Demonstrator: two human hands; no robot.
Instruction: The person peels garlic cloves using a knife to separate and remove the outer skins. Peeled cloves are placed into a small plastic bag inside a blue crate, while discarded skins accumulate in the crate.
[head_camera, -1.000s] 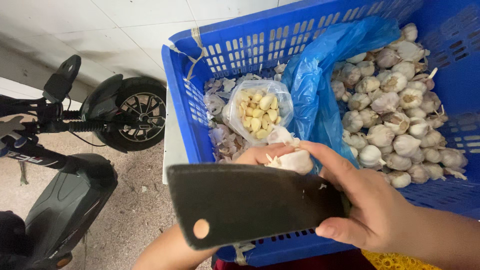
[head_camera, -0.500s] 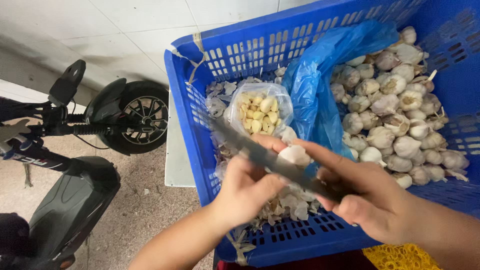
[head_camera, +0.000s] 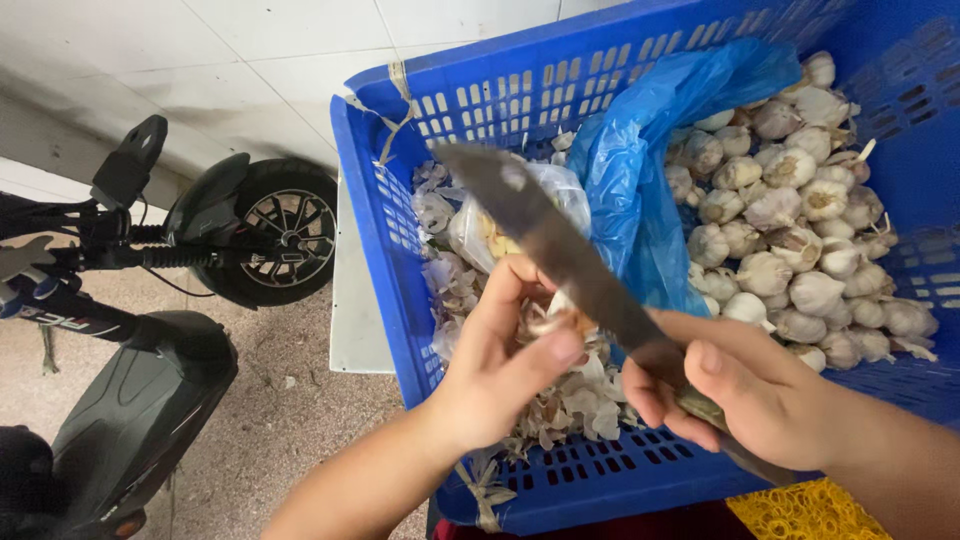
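A blue plastic crate (head_camera: 395, 215) holds garlic bulbs (head_camera: 790, 240), loose papery skins (head_camera: 560, 400) (heaped centrally) and bags.

Garlic bulb (head_camera: 552, 318) under tilted cleaver (head_camera: 560, 250)

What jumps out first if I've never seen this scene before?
A big blue crate fills the frame, whole garlic bulbs heaped on its right side. Over it, the right hand holds a dark cleaver beside the left hand, which pinches a garlic piece. A black scooter stands left.
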